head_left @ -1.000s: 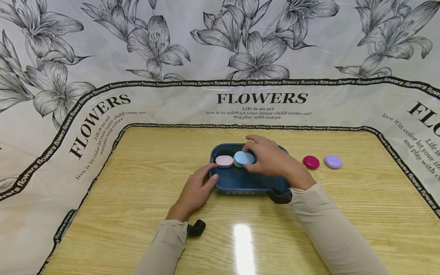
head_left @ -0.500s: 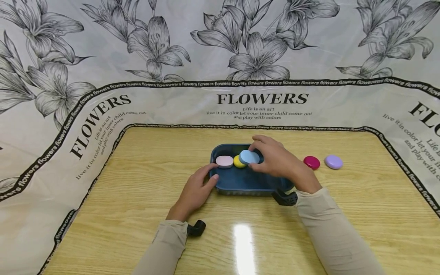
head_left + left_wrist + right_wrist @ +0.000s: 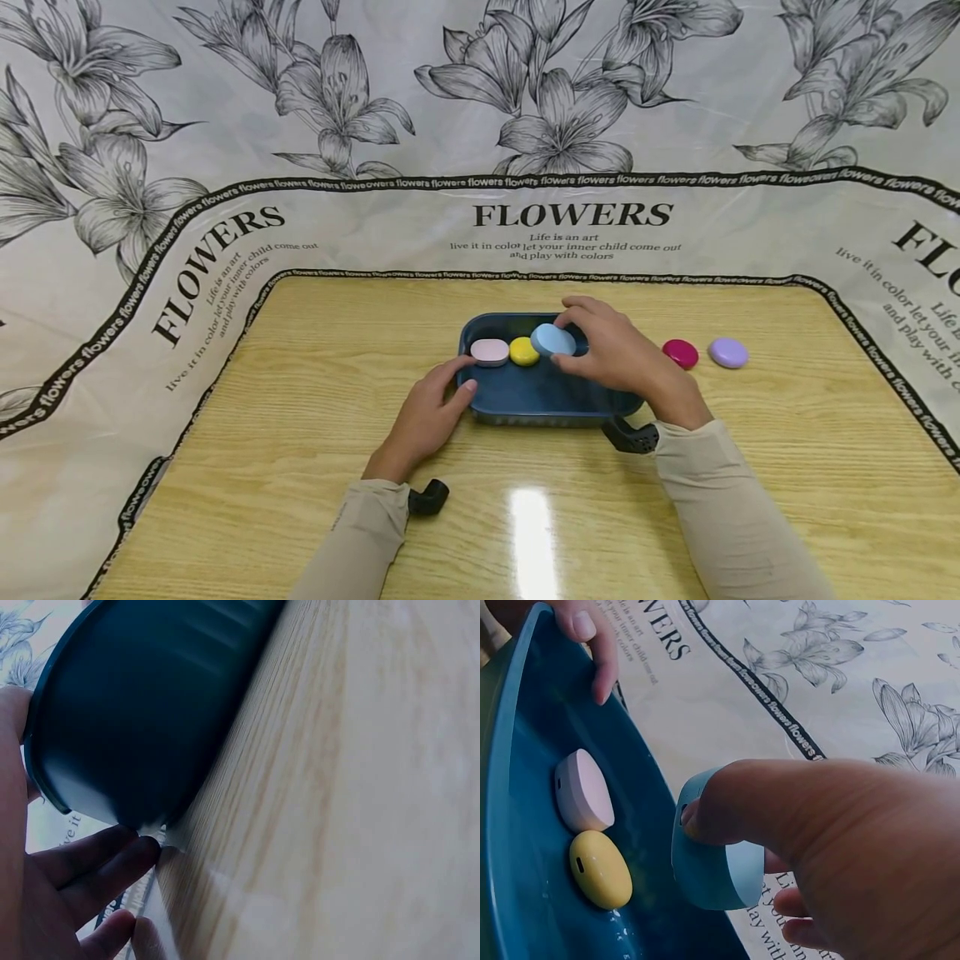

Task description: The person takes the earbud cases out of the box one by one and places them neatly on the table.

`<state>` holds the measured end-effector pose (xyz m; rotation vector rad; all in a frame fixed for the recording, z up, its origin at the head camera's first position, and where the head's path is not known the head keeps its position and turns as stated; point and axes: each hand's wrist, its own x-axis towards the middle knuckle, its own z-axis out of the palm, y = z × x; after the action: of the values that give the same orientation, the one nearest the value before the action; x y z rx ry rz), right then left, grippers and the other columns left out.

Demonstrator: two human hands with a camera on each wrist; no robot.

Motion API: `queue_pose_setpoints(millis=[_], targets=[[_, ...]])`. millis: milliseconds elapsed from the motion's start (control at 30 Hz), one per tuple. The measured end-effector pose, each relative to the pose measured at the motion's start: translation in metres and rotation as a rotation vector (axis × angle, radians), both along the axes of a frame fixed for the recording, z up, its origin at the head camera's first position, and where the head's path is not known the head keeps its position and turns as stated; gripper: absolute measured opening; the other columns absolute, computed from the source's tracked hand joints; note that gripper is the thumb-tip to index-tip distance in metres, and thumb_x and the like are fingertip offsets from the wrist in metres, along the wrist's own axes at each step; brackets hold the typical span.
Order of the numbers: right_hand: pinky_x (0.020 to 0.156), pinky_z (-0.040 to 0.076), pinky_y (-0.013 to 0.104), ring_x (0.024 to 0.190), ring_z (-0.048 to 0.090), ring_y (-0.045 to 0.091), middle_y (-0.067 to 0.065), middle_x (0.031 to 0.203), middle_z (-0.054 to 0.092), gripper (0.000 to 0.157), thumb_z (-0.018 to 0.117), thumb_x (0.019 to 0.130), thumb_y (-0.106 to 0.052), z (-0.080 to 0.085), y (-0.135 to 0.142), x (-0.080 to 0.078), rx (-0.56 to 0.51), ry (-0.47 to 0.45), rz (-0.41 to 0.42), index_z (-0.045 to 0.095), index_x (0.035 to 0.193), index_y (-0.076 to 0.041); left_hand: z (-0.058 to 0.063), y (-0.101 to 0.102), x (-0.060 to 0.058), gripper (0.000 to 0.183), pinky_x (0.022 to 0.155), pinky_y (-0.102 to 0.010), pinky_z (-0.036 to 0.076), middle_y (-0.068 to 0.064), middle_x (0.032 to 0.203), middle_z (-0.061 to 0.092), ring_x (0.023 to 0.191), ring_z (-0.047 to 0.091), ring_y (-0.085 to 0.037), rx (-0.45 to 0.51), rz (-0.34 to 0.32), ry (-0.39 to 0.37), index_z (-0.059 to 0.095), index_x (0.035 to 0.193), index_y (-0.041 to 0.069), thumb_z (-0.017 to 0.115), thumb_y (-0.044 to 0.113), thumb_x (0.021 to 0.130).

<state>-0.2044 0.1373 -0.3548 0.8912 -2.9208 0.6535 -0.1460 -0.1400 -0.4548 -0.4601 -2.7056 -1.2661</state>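
My right hand [image 3: 611, 354] pinches a light blue oval case [image 3: 553, 340] between thumb and fingers, over the right half of a dark blue tray [image 3: 525, 398]. A small dark slot shows on the case's side in the right wrist view, beside my thumb. Inside the tray, a pale pink oval case [image 3: 490, 352] and a yellow rounded case [image 3: 524, 352] sit side by side along the far part. My left hand [image 3: 427, 412] grips the tray's left end, thumb and forefinger over the rim. In the left wrist view, its other fingers [image 3: 105, 862] lie by the tray's outer wall.
On the wooden table [image 3: 300, 400], a crimson rounded case [image 3: 680, 354] and a lilac one [image 3: 728, 352] lie right of the tray, near my right forearm. A flower-printed cloth [image 3: 360, 225] stands behind and along the sides.
My right hand has moved to the right with the light blue case, off the yellow case it was covering, which now shows fully. My left hand has stayed at the tray.
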Motion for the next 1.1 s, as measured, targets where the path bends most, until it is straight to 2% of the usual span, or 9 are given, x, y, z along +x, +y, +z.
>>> queue_pose_setpoints(millis=[367, 667, 1100], targets=[[0.102, 0.027, 0.057, 0.130, 0.029, 0.037, 0.015, 0.142, 0.034, 0.042, 0.069, 0.080, -0.039, -0.004, 0.008, 0.002, -0.003, -0.012, -0.017, 0.058, 0.109, -0.010, -0.001, 0.000, 0.001, 0.049, 0.104, -0.036, 0.033, 0.013, 0.135, 0.043, 0.127, 0.036, -0.007, 0.006, -0.003, -0.006, 0.045, 0.135, 0.030, 0.036, 0.055, 0.094], [0.100, 0.028, 0.059, 0.129, 0.030, 0.038, 0.016, 0.142, 0.035, 0.040, 0.070, 0.080, -0.035, -0.003, 0.019, 0.007, -0.037, 0.009, -0.055, 0.059, 0.108, -0.008, -0.003, 0.002, 0.002, 0.046, 0.104, -0.036, 0.033, 0.013, 0.134, 0.044, 0.126, 0.037, -0.007, 0.010, -0.003, -0.003, 0.045, 0.134, 0.034, 0.036, 0.055, 0.094], [0.100, 0.031, 0.055, 0.128, 0.031, 0.037, 0.016, 0.140, 0.036, 0.043, 0.071, 0.080, -0.031, -0.006, 0.035, 0.009, -0.060, 0.032, -0.084, 0.060, 0.111, -0.004, -0.001, 0.000, 0.001, 0.050, 0.103, -0.038, 0.034, 0.013, 0.135, 0.043, 0.127, 0.037, -0.009, 0.010, -0.001, -0.013, 0.046, 0.135, 0.029, 0.036, 0.056, 0.094]])
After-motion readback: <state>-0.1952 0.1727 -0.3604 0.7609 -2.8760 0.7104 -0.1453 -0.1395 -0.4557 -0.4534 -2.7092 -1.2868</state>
